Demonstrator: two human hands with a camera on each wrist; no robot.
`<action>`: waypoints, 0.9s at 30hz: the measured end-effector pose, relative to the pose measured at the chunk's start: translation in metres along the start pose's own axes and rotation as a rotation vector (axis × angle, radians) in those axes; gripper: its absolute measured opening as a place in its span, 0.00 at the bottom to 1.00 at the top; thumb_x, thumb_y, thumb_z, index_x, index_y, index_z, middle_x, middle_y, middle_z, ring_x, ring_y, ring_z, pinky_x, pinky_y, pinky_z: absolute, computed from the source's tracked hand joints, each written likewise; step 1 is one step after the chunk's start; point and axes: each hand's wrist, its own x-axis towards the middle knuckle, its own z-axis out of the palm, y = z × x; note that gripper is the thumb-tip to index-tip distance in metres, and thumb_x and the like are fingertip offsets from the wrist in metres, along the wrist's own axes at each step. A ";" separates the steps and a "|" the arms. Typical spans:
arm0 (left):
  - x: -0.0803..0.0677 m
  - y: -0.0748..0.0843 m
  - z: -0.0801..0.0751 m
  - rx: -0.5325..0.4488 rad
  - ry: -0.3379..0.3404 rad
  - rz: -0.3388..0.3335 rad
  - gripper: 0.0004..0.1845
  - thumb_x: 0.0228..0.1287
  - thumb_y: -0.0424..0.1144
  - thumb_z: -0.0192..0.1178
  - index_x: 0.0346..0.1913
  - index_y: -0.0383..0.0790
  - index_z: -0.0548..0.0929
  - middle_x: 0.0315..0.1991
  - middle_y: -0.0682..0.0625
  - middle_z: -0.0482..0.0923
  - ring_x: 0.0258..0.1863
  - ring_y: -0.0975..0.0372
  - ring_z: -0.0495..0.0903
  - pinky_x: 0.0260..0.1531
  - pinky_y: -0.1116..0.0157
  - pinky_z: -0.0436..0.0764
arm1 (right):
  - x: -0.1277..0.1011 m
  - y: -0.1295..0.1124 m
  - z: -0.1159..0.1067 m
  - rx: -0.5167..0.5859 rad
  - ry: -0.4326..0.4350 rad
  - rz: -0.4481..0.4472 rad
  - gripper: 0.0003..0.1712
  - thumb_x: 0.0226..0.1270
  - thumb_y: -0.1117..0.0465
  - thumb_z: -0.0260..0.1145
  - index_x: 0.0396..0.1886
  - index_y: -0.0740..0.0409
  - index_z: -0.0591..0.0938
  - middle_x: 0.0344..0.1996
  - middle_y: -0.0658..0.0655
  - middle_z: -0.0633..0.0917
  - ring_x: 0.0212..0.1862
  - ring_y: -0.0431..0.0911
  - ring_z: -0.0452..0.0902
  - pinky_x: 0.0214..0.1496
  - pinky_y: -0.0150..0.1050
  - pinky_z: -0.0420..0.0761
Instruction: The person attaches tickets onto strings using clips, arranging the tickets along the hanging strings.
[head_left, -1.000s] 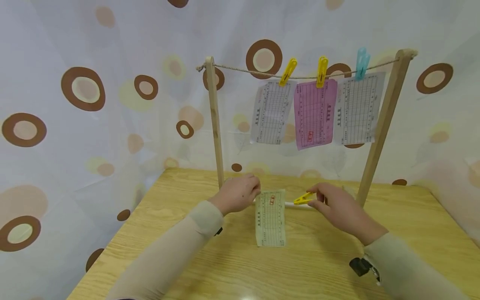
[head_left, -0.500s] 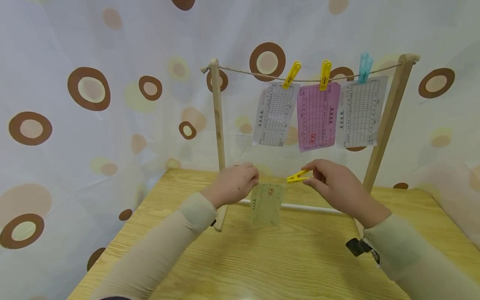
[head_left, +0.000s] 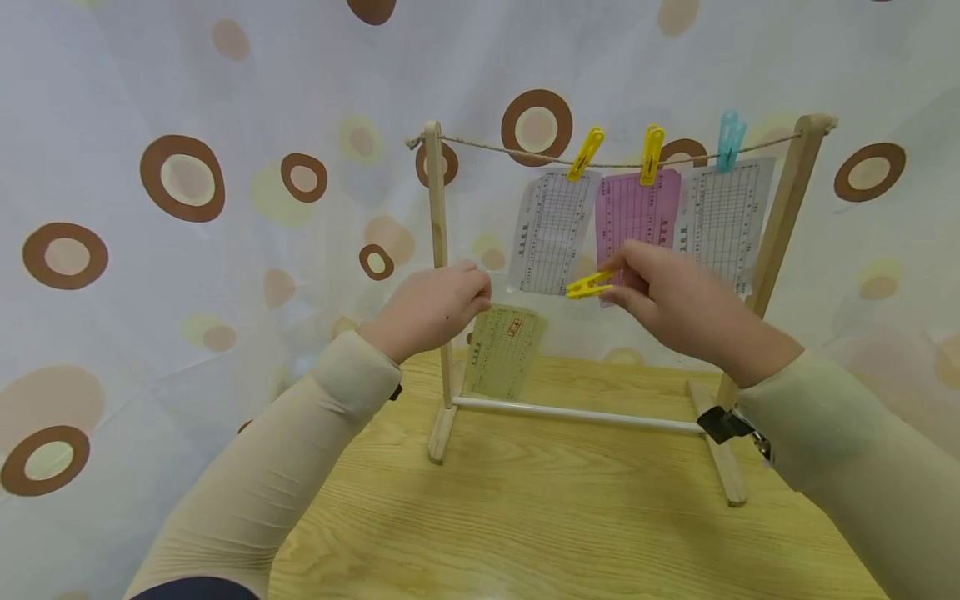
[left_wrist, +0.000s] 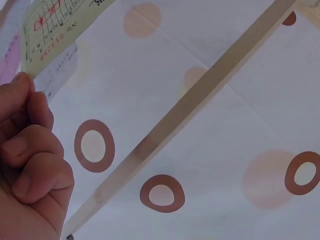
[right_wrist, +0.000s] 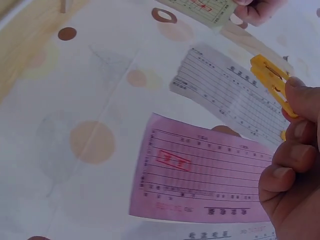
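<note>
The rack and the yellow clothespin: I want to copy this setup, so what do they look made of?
Rack: likely unfinished pale wood, grain visible, with a twine-like line. Yellow clothespin in the right hand: probably moulded plastic, smooth and uniformly bright.

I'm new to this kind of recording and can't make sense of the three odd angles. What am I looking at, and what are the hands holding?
A person works with bare hands and wears three cameras. The wide picture is from the head; the other two are from the wrists, looking past the fingers. On the table stands a wooden rack with a string across the top. Three slips hang from it by pegs: white, pink, white. The left hand pinches a yellow-green slip, held up in the air. The right hand pinches a loose yellow peg in front of the hanging slips.
</note>
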 end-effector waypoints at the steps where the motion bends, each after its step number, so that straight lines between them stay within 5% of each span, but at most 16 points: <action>1: 0.001 -0.002 -0.005 -0.006 0.003 -0.003 0.08 0.79 0.44 0.55 0.43 0.44 0.80 0.38 0.53 0.76 0.32 0.61 0.77 0.35 0.60 0.78 | 0.004 -0.002 -0.004 -0.004 0.016 -0.011 0.12 0.71 0.60 0.70 0.50 0.57 0.81 0.24 0.52 0.73 0.25 0.45 0.64 0.26 0.38 0.66; 7: 0.009 -0.015 -0.030 -0.019 0.044 -0.031 0.07 0.78 0.41 0.56 0.42 0.43 0.80 0.38 0.51 0.77 0.37 0.58 0.76 0.39 0.61 0.77 | 0.031 -0.017 -0.028 -0.045 0.079 -0.063 0.09 0.70 0.61 0.70 0.46 0.55 0.81 0.25 0.53 0.75 0.25 0.47 0.66 0.25 0.37 0.67; 19: 0.034 -0.028 -0.075 0.049 0.130 -0.158 0.10 0.80 0.42 0.53 0.47 0.40 0.80 0.43 0.48 0.77 0.41 0.56 0.77 0.42 0.57 0.77 | 0.093 -0.045 -0.066 -0.126 0.018 -0.091 0.08 0.78 0.56 0.61 0.46 0.56 0.81 0.36 0.57 0.81 0.32 0.51 0.70 0.34 0.45 0.68; 27: 0.054 -0.033 -0.108 0.059 0.122 -0.269 0.13 0.82 0.43 0.48 0.53 0.40 0.80 0.49 0.47 0.77 0.45 0.55 0.75 0.47 0.56 0.74 | 0.127 -0.052 -0.078 -0.096 0.030 -0.027 0.11 0.81 0.57 0.56 0.47 0.59 0.81 0.45 0.57 0.83 0.40 0.52 0.72 0.39 0.44 0.73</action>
